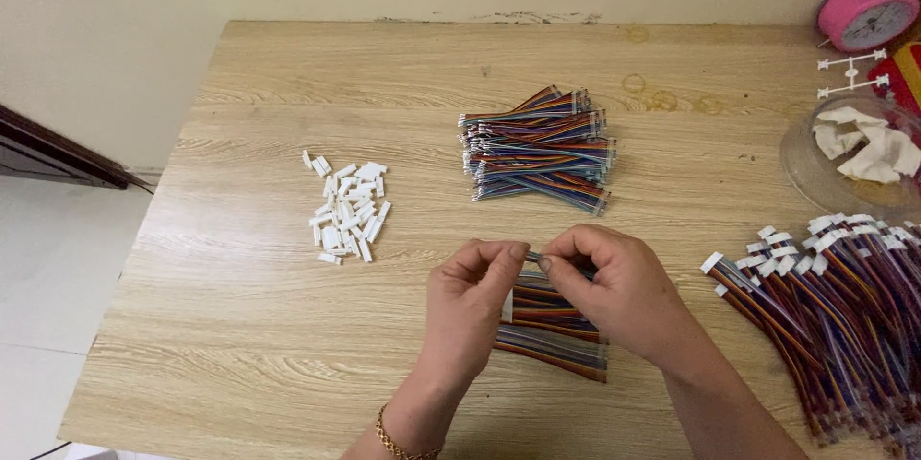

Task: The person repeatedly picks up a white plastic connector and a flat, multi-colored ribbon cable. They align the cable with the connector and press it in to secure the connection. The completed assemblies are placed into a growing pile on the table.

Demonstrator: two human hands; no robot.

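Head view: we are pinching the end of one multicoloured ribbon cable [531, 257] between both thumbs and forefingers, left hand [467, 302] and right hand [614, 283] pressed close together above a small bundle of cables [552, 330] lying on the wooden table [269, 326]. We are judging this as the fitting step. White plastic connector housings [347, 211] are lying well apart to the left, an unfinished cable stack [539, 145] behind, capped cables [844, 306] to the right. Seating calls for straight alignment.
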